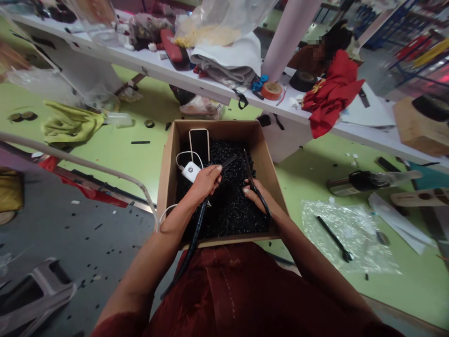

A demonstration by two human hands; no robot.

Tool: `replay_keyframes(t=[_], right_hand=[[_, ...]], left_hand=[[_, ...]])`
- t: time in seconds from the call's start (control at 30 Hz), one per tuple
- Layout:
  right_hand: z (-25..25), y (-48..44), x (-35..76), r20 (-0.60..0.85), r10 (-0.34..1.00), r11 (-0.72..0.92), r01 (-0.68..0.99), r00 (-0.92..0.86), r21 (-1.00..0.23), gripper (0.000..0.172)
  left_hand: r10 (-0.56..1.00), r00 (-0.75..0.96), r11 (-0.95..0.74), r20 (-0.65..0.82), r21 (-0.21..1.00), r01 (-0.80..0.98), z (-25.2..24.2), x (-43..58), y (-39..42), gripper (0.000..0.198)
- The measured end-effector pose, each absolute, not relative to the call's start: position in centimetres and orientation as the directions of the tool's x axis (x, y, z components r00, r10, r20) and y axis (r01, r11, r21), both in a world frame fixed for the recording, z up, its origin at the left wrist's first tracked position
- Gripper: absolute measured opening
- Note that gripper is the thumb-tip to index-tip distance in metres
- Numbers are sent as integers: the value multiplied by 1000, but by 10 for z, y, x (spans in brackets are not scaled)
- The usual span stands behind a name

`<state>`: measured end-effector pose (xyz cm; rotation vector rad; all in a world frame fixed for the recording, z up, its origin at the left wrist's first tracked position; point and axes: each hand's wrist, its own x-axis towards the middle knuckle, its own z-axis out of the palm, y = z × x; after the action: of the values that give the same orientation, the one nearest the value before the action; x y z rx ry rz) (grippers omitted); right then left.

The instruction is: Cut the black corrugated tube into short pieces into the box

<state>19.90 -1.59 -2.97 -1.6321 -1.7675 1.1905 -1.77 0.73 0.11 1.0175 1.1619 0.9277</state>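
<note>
Closest to us lay the front of a dark maroon shirt (224, 290), and just past it stood an open brown cardboard box (217, 125) heaped with small black ribbed plastic pieces (228, 196). Our left hand (205, 183) gripped a long black corrugated tube (199, 222) above the heap, its fingers together and wrapped around it, and the tube's lower end hung over the box's near wall. Our right hand (257, 199) held a second black corrugated tube (247, 161), its fingers curled together around it, on the heap's right side. Against the box's left wall leaned a black phone in a tan case (199, 146), beside a white plastic charger (191, 171) with its white cable. Beyond, a crumpled red cloth (331, 96) lay on a long white bench (157, 63).
</note>
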Motion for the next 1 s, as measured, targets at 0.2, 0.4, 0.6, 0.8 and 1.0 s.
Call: replay_keyframes(t=[0.2, 0.4, 0.6, 0.8, 1.0], right_hand=[[-24, -21, 196, -249, 928, -28, 616, -277, -787, 45], [-22, -21, 192, -247, 925, -28, 595, -290, -804, 43], [-20, -20, 192, -263, 918, -41, 588, -298, -808, 44], [-21, -21, 193, -261, 927, -35, 632, -268, -774, 30], [-19, -22, 193, -309, 929, -73, 718, -203, -692, 20]], left_hand=[[942, 197, 282, -271, 959, -30, 2, -15, 7, 27], [922, 255, 295, -292, 955, 25, 0, -12, 7, 27], [897, 304, 311, -319, 947, 78, -2, -10, 7, 23], [882, 323, 337, -344, 938, 79, -2, -8, 7, 23], [876, 323, 353, -358, 933, 75, -4, -3, 5, 23]])
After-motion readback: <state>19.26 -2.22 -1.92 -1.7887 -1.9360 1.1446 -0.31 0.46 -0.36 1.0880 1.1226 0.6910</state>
